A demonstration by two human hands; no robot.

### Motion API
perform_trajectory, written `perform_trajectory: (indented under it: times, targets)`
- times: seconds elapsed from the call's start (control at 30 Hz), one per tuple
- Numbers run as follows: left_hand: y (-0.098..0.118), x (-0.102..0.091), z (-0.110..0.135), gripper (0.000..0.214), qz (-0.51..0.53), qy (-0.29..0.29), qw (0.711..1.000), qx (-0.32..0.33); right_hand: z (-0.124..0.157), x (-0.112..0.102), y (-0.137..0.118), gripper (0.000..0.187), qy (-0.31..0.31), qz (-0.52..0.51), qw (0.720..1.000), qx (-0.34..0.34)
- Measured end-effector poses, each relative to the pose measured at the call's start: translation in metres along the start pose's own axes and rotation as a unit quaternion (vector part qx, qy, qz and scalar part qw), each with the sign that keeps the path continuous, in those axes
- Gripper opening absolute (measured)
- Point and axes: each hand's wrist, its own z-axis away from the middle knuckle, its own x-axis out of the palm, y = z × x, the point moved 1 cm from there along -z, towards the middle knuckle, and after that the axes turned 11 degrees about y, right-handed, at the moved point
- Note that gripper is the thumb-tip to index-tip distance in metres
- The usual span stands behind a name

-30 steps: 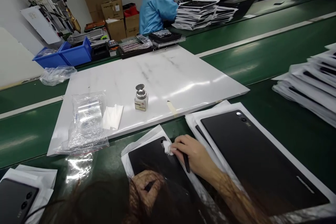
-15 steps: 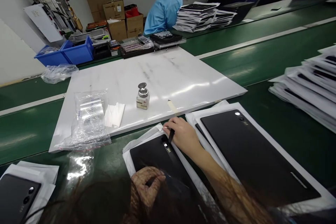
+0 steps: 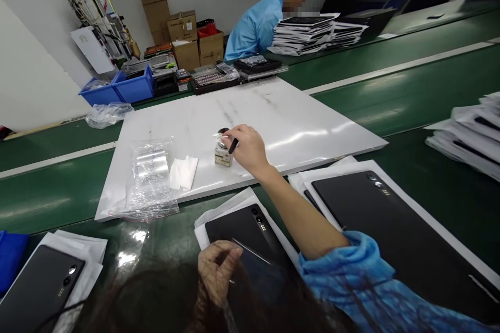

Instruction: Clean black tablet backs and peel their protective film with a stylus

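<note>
My right hand (image 3: 247, 150) is closed around a short black stick-like tool (image 3: 233, 145), with a small white piece at the fingertips. It is over the metal top of a small square dispenser bottle (image 3: 223, 157), whose lid is flipped up. My left hand (image 3: 219, 268) pinches the edge of a clear film (image 3: 260, 265) above a black tablet (image 3: 234, 223). That tablet lies camera side up on white wrapping (image 3: 201, 229); hair blurs its lower part. Beside it, to the right, lies another black tablet (image 3: 375, 229) on white wrapping.
A white board (image 3: 297, 114) carries the bottle, a bagged film roll (image 3: 150, 177) and a folded white wipe (image 3: 183, 173). Another tablet (image 3: 42, 276) lies at left. Wrapped stacks (image 3: 469, 130) stand right. Blue bins (image 3: 135, 85) and a co-worker (image 3: 258, 23) are across the bench.
My right hand has moved from the tablet's camera area up and left to the bottle, taking the black tool along. My left hand stays over the tablet; the view has shifted slightly.
</note>
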Motion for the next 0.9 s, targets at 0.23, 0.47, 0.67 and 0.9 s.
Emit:
perform_trajectory:
  times: [0.23,0.47,0.67,0.9]
  targets:
    - [0.005,-0.003,0.000,0.012,0.032,0.003,0.997,-0.070,0.100,-0.104,-0.007,0.058,-0.004,-0.280,0.949,0.147]
    - [0.018,-0.004,0.001,0.012,0.032,0.002,0.997,-0.074,0.185,-0.168,0.007,0.054,-0.207,-0.319,0.823,0.422]
    - [0.019,-0.004,0.001,0.020,0.030,0.009,0.999,-0.044,0.199,-0.172,0.011,0.049,-0.205,-0.329,0.811,0.438]
    - [0.016,-0.002,0.005,0.015,0.002,0.002,1.000,-0.023,0.220,-0.165,-0.013,0.032,-0.192,-0.132,0.967,0.107]
